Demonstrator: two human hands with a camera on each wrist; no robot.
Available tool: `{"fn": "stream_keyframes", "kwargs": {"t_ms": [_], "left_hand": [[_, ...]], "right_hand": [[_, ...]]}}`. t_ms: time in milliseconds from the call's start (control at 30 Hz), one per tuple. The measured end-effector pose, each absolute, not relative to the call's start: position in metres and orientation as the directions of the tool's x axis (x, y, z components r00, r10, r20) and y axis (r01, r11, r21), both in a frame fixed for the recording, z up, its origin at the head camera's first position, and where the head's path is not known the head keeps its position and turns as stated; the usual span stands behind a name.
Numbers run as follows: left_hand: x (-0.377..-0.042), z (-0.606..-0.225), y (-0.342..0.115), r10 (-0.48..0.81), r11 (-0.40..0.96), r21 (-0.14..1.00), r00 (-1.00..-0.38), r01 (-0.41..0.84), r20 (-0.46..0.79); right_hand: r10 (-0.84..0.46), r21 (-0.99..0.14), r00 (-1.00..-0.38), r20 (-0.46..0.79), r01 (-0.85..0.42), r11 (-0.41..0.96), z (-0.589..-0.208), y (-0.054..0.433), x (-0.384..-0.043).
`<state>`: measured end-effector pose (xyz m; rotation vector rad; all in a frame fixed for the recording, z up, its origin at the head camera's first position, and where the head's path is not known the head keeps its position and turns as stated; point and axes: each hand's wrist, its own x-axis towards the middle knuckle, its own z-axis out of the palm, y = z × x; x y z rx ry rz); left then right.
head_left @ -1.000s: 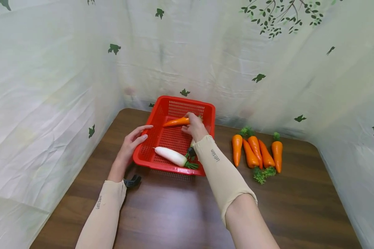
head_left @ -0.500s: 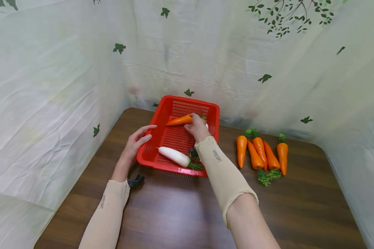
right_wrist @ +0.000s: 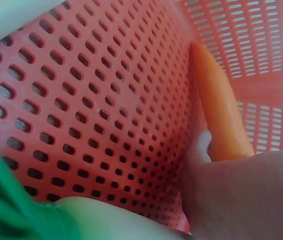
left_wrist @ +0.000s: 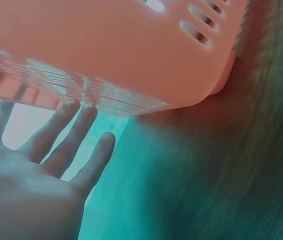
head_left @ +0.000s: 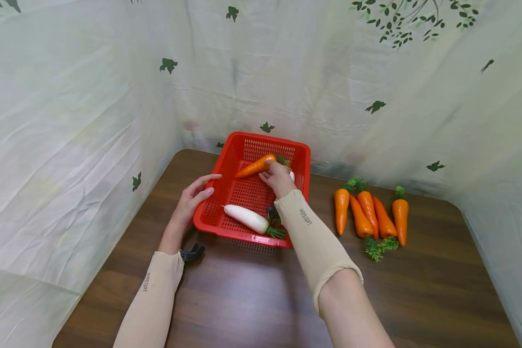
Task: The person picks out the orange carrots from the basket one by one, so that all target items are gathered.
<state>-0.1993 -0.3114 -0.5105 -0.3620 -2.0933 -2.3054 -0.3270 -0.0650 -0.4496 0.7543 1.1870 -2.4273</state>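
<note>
My right hand (head_left: 278,180) is inside the red plastic basket (head_left: 243,235), its fingers right at an orange carrot (head_left: 254,167). The carrot lies by the back wall, its thick leafy end showing beyond the fingers. In the right wrist view my thumb is close along the carrot's side. A white radish (head_left: 247,217) with green leaves lies along the front. Another white radish (right_wrist: 116,222) lies near the right wall, partly under my hand. My left hand (head_left: 189,203) rests at the basket's left rim; in the left wrist view its fingers (left_wrist: 71,145) are spread and nearly straight by the outer wall.
Several carrots (head_left: 361,217) with leafy tops lie side by side on the brown wooden table (head_left: 400,290), right of the basket. A pale leaf-patterned curtain (head_left: 313,87) hangs behind and at both sides. Black wrist devices (head_left: 193,253) sit by the sleeves.
The carrot in the basket has turned, its leafy end swinging toward the back. My right fingers have come off its top, uncovering that end. The left hand stays at the rim.
</note>
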Motion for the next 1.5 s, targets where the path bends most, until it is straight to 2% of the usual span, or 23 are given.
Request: {"fn": "stream_keyframes", "kwargs": {"t_ms": [200, 367, 800, 1233, 1500], "left_hand": [[-0.199, -0.511, -0.31, 0.152, -0.105, 0.981, -0.972, 0.164, 0.179], [-0.199, -0.511, -0.31, 0.159, -0.103, 0.98, -0.97, 0.168, 0.183], [-0.198, -0.51, -0.311, 0.142, -0.095, 0.984, -0.976, 0.151, 0.164], [-0.197, -0.509, -0.31, 0.143, -0.077, 0.987, -0.978, 0.143, 0.153], [-0.197, -0.507, -0.31, 0.138, -0.083, 0.985, -0.977, 0.152, 0.163]], "right_hand": [[-0.06, -0.64, -0.81, -0.584, 0.504, -0.58, -0.445, -0.063, -0.325], [-0.076, -0.627, -0.791, -0.607, 0.536, -0.566, -0.442, -0.062, -0.321], [-0.126, -0.668, -0.769, -0.627, 0.613, -0.421, -0.412, -0.056, -0.312], [-0.149, -0.751, -0.828, -0.541, 0.555, -0.359, -0.383, -0.043, -0.301], [-0.127, -0.832, -0.872, -0.473, 0.489, -0.261, -0.369, -0.025, -0.293]]}}
